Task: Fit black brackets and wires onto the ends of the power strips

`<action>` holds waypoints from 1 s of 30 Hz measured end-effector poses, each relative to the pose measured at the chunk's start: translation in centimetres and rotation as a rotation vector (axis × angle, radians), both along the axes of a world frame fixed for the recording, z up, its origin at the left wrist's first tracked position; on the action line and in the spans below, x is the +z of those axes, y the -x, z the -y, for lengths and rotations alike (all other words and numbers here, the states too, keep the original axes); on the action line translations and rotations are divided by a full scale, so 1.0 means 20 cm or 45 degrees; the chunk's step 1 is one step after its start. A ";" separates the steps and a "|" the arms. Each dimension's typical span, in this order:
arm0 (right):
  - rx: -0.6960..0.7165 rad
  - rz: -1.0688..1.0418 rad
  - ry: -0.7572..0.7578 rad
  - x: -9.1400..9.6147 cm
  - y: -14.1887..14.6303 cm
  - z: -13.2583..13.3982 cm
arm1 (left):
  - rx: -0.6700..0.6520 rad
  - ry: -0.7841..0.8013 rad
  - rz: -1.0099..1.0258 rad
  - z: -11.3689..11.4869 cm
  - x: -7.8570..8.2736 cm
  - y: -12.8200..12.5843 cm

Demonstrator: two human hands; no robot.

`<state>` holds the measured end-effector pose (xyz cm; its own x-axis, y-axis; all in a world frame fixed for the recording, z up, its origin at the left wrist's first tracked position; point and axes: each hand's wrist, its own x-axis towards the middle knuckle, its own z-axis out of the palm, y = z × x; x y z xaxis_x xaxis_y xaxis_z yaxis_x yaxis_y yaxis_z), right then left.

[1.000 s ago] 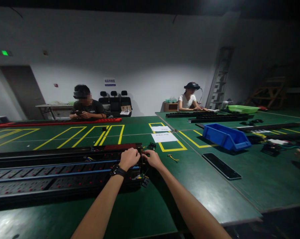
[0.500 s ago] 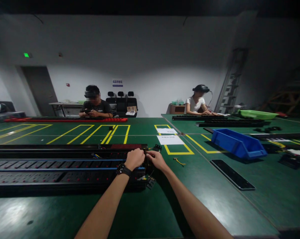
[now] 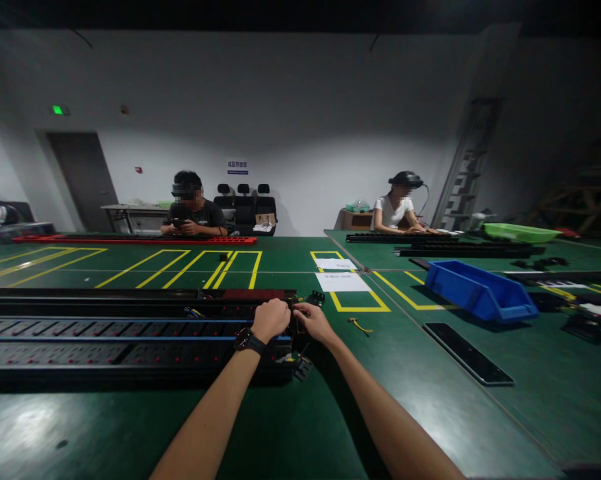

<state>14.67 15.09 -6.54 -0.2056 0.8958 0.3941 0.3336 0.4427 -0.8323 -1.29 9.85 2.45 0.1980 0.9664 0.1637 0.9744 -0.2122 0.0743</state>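
Note:
Long black power strips [image 3: 150, 357], with rows of sockets and small red dots, lie side by side at the left. Over their right end, my left hand [image 3: 272, 319] is closed, its knuckles up and a watch on the wrist. Just right of it, my right hand [image 3: 313, 322] is closed in a pinch at the same end. What the fingers of either hand hold is hidden. Loose wires and a small black end piece [image 3: 303, 368] stick out below the hands. Another black end piece [image 3: 316, 298] lies just beyond my right hand.
A yellow wire piece [image 3: 360, 326], a phone [image 3: 468, 353] and a blue bin [image 3: 475, 288] are to the right on the green table [image 3: 260, 433]. White papers [image 3: 343, 282] lie ahead. Two co-workers sit across, near a red strip [image 3: 130, 239] and black strips [image 3: 465, 252].
The whole view has shifted very slightly. Both hands stay at the strip's right end in nearly the same pose.

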 end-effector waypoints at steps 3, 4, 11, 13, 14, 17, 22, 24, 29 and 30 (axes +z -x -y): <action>0.024 -0.032 -0.009 0.00 0.00 0.00 | 0.012 -0.016 0.011 0.00 0.00 0.00; 0.029 -0.043 -0.013 0.00 0.00 0.00 | 0.014 -0.021 0.015 0.00 0.00 0.00; -0.009 -0.015 0.013 -0.03 -0.01 -0.01 | 0.024 -0.030 0.043 0.00 0.00 0.00; -0.020 -0.002 0.002 -0.03 -0.01 -0.02 | 0.032 -0.029 0.057 0.00 0.01 0.00; -0.025 0.002 -0.001 -0.03 -0.01 -0.03 | 0.038 -0.025 0.070 0.00 0.01 0.00; -0.037 0.007 0.015 -0.04 -0.01 -0.03 | 0.056 -0.003 0.134 0.00 0.02 0.00; -0.058 0.004 0.048 -0.04 -0.01 -0.03 | 0.079 0.022 0.187 -0.01 0.02 0.00; -0.051 0.002 0.055 -0.04 -0.01 -0.02 | 0.081 0.027 0.187 0.00 0.02 0.00; -0.022 -0.057 0.101 -0.02 -0.01 0.00 | 0.071 0.020 0.181 0.01 0.03 0.00; -0.002 -0.079 0.131 -0.02 -0.01 0.01 | 0.068 0.017 0.181 0.01 0.03 0.00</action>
<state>14.84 14.97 -6.86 -0.1820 0.9325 0.3119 0.2806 0.3532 -0.8925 -1.33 9.70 3.05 0.1217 0.9772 0.1737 0.9639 -0.1581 0.2144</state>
